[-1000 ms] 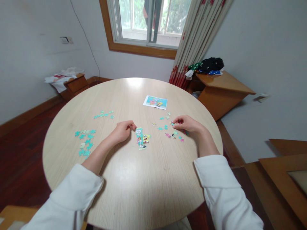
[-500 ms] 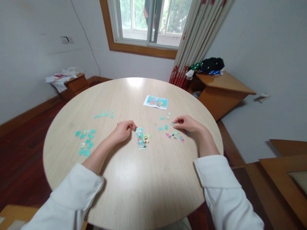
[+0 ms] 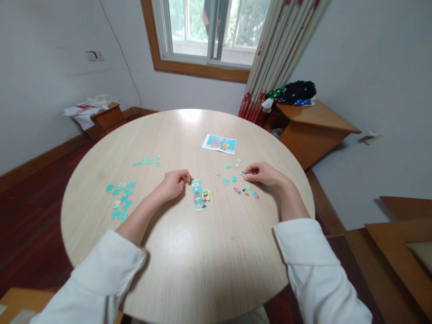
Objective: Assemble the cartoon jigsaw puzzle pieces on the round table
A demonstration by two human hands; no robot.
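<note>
In the head view, with twelve o'clock at the far edge of the round table (image 3: 202, 265), a joined puzzle section (image 3: 198, 196) lies flat near the centre, showing a tall pale-turquoise figure on its left half and a yellow square one on its right. The person's left hand (image 3: 177, 184) rests at the section's eleven o'clock corner, fingers curled and the fingertips at or just beside its edge; one cannot tell whether its grip is pinching that corner or merely touching it. Towards two o'clock the right hand (image 3: 263, 174) is bent over the table, thumb and forefinger drawn together at a small multicoloured piece (image 3: 243, 174); whether this grip grasps the piece or only touches it cannot be told. Loose turquoise, pink and pale pieces (image 3: 237, 191) are scattered around and below those fingers, a few partly hidden by the hand. At one o'clock, beyond the section, lies a printed picture sheet (image 3: 219, 144) with cartoon figures on a blue ground. A small group of turquoise pieces (image 3: 145, 161) sits at eleven o'clock, and a larger turquoise group (image 3: 120, 200) at about nine, beside the left forearm. Past the table, a window (image 3: 209, 31) stands at twelve, a patterned curtain (image 3: 278, 49) at one, and dark clothes (image 3: 297, 92) on a wooden cabinet (image 3: 313, 130) at two.
</note>
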